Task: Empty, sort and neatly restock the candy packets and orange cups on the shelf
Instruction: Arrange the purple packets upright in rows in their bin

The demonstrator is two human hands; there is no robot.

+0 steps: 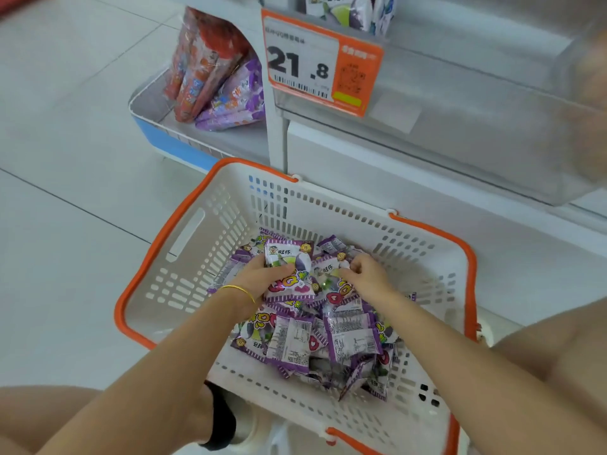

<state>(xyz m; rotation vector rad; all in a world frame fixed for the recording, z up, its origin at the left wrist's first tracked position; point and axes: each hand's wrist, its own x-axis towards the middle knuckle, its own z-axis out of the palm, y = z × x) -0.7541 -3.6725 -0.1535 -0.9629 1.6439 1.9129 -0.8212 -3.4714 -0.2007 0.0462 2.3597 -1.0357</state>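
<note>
The candy packets (purple, loosely heaped) lie mid-basket, with bare bottom showing along its 9 o'clock wall. The left hand grips an upright packet at the heap's 12 o'clock edge. The right hand, just beside at 3 o'clock, pinches another with curled fingers. At 12 o'clock the shelf overhangs, carrying a price tag. Large bags stand at 11 o'clock.

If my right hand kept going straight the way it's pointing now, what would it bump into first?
Beyond the small packet it pinches, likely the upright purple candy packet gripped by your left hand, just ahead of the right hand; depth is unclear, so it could miss.
</note>
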